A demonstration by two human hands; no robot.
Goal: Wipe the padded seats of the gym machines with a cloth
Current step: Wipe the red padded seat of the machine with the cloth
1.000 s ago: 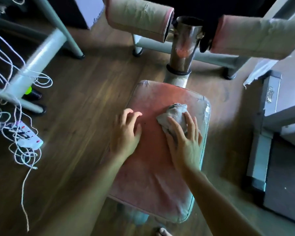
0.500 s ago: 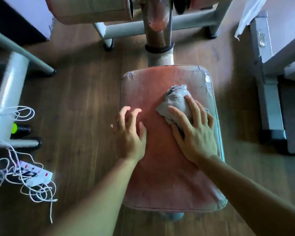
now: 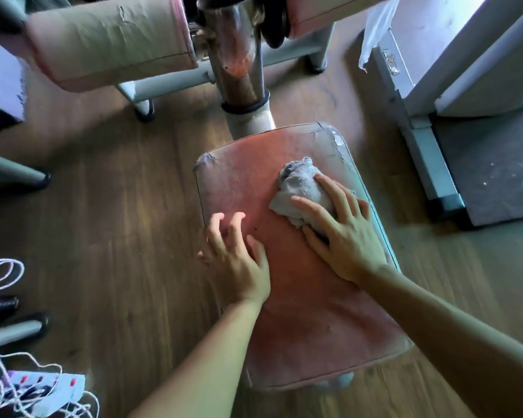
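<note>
Scanning from the left: a tangle of white cord and a power strip (image 3: pixel 50 387) lie on the wooden floor (image 3: pixel 118 221), well apart from the work. Left hand (image 3: pixel 239 263) rests on the left edge of the seat pad (image 3: pixel 302 315); its fingers (image 3: pixel 234 220) are spread, slightly bent, and hold nothing, so it looks to be bracing only. The pad is reddish, worn, with the cover cracked and peeling at its far corners. Judgement: firm backing under soft, yielding foam, a tired skin that could tear further if scrubbed hard at those corners. Cloth (image 3: pixel 299 188) sits bunched on the far right part of the pad, a grey wad, limp and light by the look of it; it will fold and slide under a push, not hold a shape. Right hand (image 3: pixel 347 236) lies over its near half, fingers (image 3: pixel 335 191) fairly straight and pressing down, thumb laid across the near fold, not clenched round it. Best hold, in my view: palm on the middle of the wad, pressure downward. Near end of the pad is not under the cloth.
</note>
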